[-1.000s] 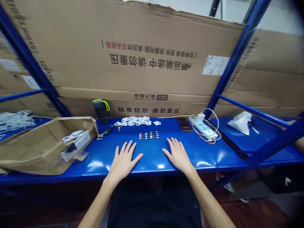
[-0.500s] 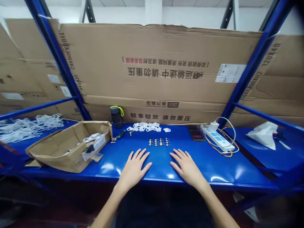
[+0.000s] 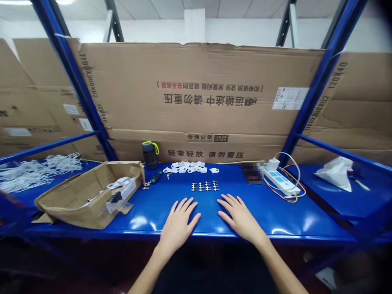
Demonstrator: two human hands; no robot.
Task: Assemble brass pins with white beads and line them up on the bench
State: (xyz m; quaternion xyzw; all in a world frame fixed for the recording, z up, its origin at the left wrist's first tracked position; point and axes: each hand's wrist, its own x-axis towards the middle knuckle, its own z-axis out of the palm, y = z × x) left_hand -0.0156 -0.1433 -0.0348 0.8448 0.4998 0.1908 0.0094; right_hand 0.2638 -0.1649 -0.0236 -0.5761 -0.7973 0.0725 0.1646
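Observation:
My left hand (image 3: 178,222) rests palm down near the front of the blue table (image 3: 251,204), fingers spread and holding nothing. Opposite it, my right hand (image 3: 240,216) lies flat in the same way, also without anything in it. Just beyond my fingertips, several small metal pieces with pale middles (image 3: 208,186) are set out in short columns; they are too small to name. Behind these is a loose pile of white plastic parts (image 3: 186,166), with a single white part (image 3: 214,170) slightly apart on its right.
An open cardboard box (image 3: 73,204) with parts inside stands at left. Beside it are a green-handled screwdriver (image 3: 156,177) and a dark bottle (image 3: 150,156). At right lie a white power strip (image 3: 281,181) with cables and a dark, partly blurred object (image 3: 251,173). White cables (image 3: 39,169) lie far left.
My left hand has shifted a little to the right, closer to my right hand. The camera view has tilted slightly upward. The objects on the table stay in place.

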